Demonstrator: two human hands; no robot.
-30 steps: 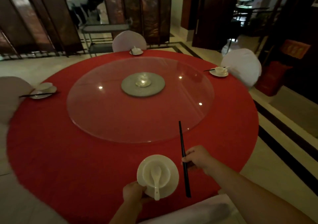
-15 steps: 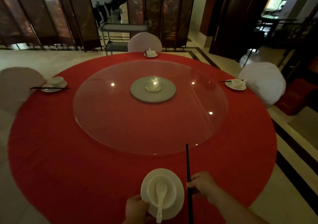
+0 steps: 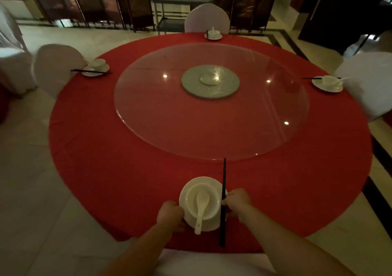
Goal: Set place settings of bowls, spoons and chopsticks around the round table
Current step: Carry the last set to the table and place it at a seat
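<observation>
Camera: we see through one wide-angle head camera, worn by the person.
Facing: forward and down across the round bench (image 3: 106, 159) toward the far chair (image 3: 206, 18).
Nearness: our left hand (image 3: 170, 213) and right hand (image 3: 237, 201) lie closest, low in frame; the bench's far edge sits well off.

The round worktop (image 3: 106, 148) wears a red cloth. A large clear glass turntable (image 3: 212, 131) lies on its middle, with a grey disc (image 3: 210, 81) at the turntable's centre. Four white settings lie near the rim: the left setting (image 3: 96, 67) with black chopsticks across its saucer, the far setting (image 3: 213, 35), the right setting (image 3: 327, 83), and the near saucer (image 3: 183, 193) carrying a bowl (image 3: 210, 191) and spoon (image 3: 201, 203), the near chopsticks (image 3: 223, 176) touching its right rim.
</observation>
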